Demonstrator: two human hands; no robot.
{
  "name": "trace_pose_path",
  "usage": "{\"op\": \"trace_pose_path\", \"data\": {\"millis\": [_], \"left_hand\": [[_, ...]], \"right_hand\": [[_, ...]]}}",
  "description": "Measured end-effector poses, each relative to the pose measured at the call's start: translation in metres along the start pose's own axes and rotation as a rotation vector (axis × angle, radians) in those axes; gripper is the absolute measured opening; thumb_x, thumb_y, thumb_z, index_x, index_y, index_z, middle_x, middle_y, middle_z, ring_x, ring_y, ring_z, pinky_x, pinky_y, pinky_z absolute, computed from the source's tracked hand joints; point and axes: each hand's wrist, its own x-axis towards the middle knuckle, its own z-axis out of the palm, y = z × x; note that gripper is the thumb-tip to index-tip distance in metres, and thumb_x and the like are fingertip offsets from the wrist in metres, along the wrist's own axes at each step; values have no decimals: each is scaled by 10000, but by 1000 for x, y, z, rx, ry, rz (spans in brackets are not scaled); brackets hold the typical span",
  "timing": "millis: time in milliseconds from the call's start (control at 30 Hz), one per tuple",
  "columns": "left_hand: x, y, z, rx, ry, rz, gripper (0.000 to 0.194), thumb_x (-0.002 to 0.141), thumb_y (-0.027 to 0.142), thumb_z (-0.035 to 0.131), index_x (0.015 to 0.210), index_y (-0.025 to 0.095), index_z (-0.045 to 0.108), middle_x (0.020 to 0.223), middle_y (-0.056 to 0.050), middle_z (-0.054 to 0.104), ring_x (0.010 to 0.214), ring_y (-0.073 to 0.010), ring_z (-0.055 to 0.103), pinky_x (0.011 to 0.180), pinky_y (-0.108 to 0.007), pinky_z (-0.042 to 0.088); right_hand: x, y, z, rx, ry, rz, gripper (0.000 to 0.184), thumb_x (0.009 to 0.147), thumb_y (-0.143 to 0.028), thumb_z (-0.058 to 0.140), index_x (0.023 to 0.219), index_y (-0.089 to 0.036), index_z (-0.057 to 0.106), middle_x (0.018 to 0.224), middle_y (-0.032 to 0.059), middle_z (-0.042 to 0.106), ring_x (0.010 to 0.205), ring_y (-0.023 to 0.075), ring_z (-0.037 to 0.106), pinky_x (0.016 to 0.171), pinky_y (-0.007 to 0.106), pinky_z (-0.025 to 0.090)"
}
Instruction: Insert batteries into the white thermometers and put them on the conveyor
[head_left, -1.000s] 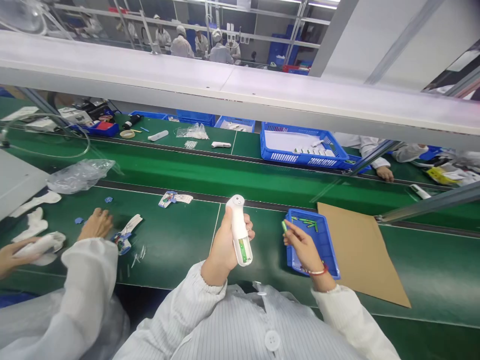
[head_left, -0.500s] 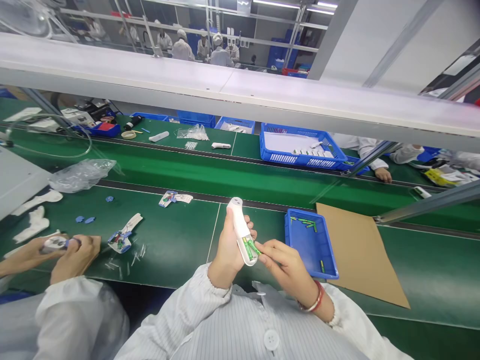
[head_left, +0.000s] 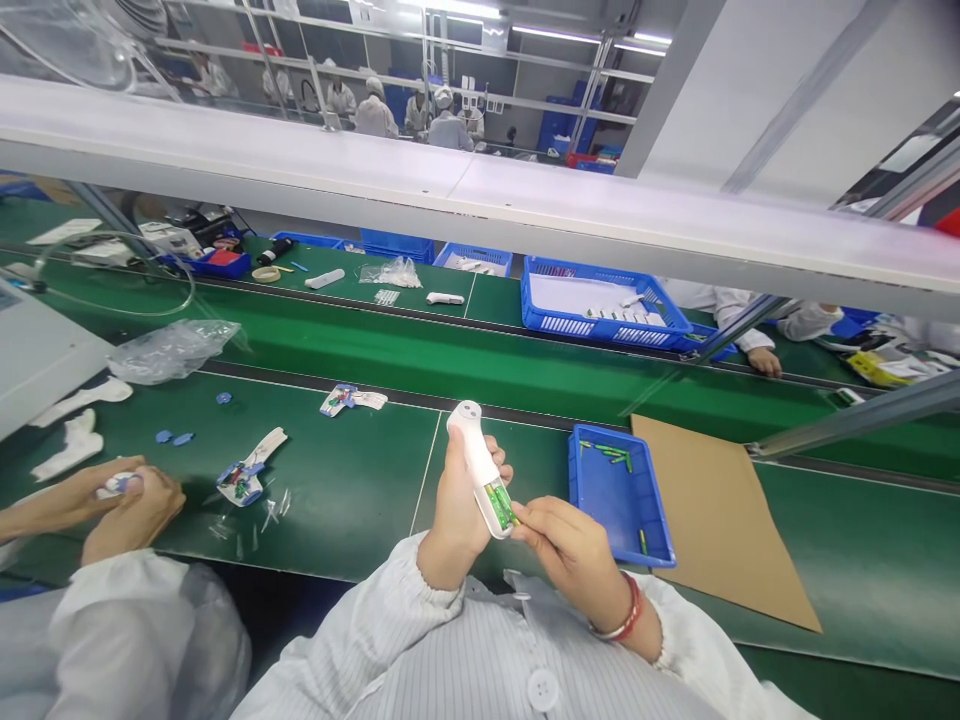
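Note:
My left hand [head_left: 459, 508] is wrapped round a white handheld thermometer body [head_left: 474, 452], held upright with its open battery bay facing me. Green batteries [head_left: 499, 502] sit in that bay. My right hand [head_left: 564, 545] pinches at the lower end of the bay, fingertips pressed on a green battery. A small blue tray [head_left: 621, 500] with a few loose green batteries stands just right of my hands on the green bench.
A brown cardboard sheet [head_left: 720, 520] lies right of the tray. At the left, a co-worker's hands [head_left: 112, 495] hold a small part, with opened device halves [head_left: 251, 465] and a plastic bag [head_left: 169, 348] nearby. Blue crates [head_left: 600, 305] stand beyond the conveyor belt [head_left: 450, 350].
My right hand left the blue tray carrying a green battery and came to the thermometer's battery bay, where it now presses. The co-worker's hands drew together at the left.

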Motion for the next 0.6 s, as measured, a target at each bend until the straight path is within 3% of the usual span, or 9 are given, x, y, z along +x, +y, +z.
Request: {"op": "trace_pose_path", "data": {"millis": [233,367,500,600], "left_hand": [[6,-8,5,-138,-52,-44,426,793,557,511,699,142,511,631,7,445,531,-64,442,492,-170,404],[10,-10,6,-142,-44,-79,430,783,563,521,706,140,511,634,4,445,532,-66,446,495,-173,411],[13,-10,4,-119,-40,-154,473,750,614,526,741,142,511,638,5,439,525,-67,443,498,-176,411],[15,-12,1,-105,-119,-225,485,741,634,520,735,150,500,636,11,436,512,-61,434,494,-173,402]], "right_hand": [[-6,2,-3,-125,75,-114,269,829,-100,555,1090,-162,580,768,52,634,679,126,561,581,244,501],[-6,5,-5,-119,82,-91,261,832,-99,542,1081,-165,587,761,50,631,671,124,558,573,242,492],[-3,9,-3,20,49,47,124,841,-141,549,935,-181,619,751,35,626,690,120,566,603,234,488],[1,14,-1,256,-25,330,52,800,-227,619,777,-188,593,732,11,602,693,121,564,623,236,478]]}}
